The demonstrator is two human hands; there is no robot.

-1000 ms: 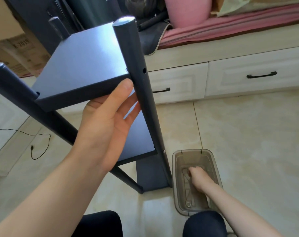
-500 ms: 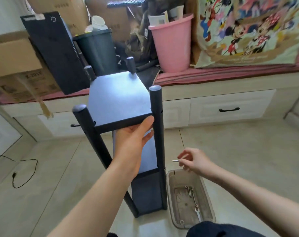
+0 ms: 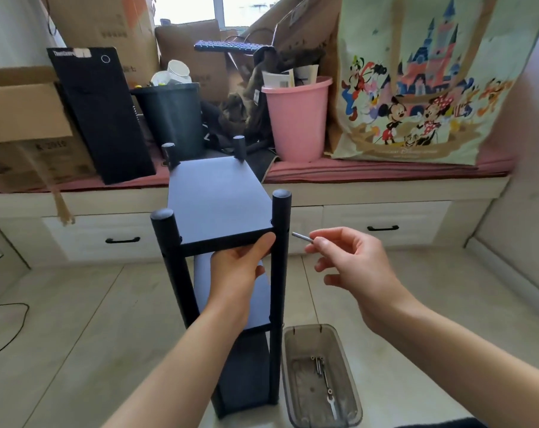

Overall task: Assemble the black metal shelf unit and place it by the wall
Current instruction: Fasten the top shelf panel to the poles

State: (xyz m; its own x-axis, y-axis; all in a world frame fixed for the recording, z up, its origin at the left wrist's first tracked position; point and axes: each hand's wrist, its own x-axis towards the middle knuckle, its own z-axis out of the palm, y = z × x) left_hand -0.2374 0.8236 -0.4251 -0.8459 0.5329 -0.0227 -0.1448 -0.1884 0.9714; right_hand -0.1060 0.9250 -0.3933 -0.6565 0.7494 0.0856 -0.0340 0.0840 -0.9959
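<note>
The right hand (image 3: 351, 261) has lifted a screw (image 3: 302, 237) from the tray (image 3: 351, 393) toward the post (image 3: 281, 230).

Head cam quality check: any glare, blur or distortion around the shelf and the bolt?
Head view: daylight from the window blows out there; soft sheen on the top shelf; wide-angle bends the edges; bolt in the right hand is sharp enough.

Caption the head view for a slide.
Left hand steadies the black shelf unit while the right hand brings a screw toward its front post.
</note>
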